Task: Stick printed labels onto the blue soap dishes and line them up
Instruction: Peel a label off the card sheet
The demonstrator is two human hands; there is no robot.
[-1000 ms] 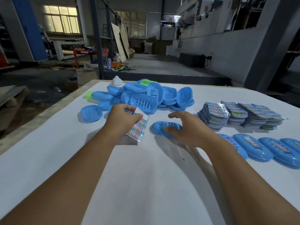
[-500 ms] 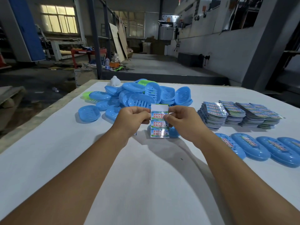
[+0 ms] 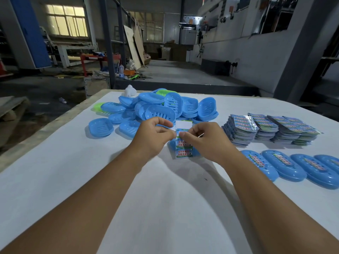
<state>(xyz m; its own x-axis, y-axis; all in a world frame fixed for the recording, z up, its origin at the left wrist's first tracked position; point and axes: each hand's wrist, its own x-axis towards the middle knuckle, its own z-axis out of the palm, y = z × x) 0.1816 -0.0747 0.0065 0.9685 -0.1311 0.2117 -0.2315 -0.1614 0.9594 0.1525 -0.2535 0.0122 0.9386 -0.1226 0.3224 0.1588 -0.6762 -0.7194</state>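
The label strip [image 3: 184,146] held between the left hand [image 3: 153,135] and the right hand [image 3: 201,139] carries rows of red Chinese characters on white, framed in green, partly covered and too small to read with certainty. The labels on the lined-up soap dishes [image 3: 283,165] and the label stacks [image 3: 269,128] show print too blurred to read.
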